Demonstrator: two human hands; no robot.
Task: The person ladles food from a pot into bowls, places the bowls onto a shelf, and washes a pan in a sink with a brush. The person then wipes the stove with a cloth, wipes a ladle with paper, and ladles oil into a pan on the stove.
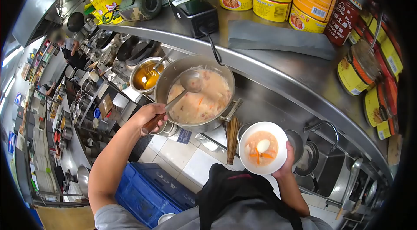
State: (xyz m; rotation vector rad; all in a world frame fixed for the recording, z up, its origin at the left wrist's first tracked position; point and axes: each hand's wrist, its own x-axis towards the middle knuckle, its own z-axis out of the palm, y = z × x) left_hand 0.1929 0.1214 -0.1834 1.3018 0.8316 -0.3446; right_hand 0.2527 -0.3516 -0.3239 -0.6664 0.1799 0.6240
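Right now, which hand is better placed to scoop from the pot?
Probably the left hand: it grips the ladle, whose head is over the pot, while the right hand holds the bowl.

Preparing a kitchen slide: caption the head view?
Left hand holds wooden-handled metal ladle over round metal pot; right hand holds round white bowl.

Grey short-sleeved top [114, 218] and black apron [223, 191] with a small reddish mark [239, 176]

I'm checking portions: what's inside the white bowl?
The white bowl holds pale orange soup, with what looks like an egg on top and orange strips near it. The soup covers the bowl's bottom and anything sunk below.
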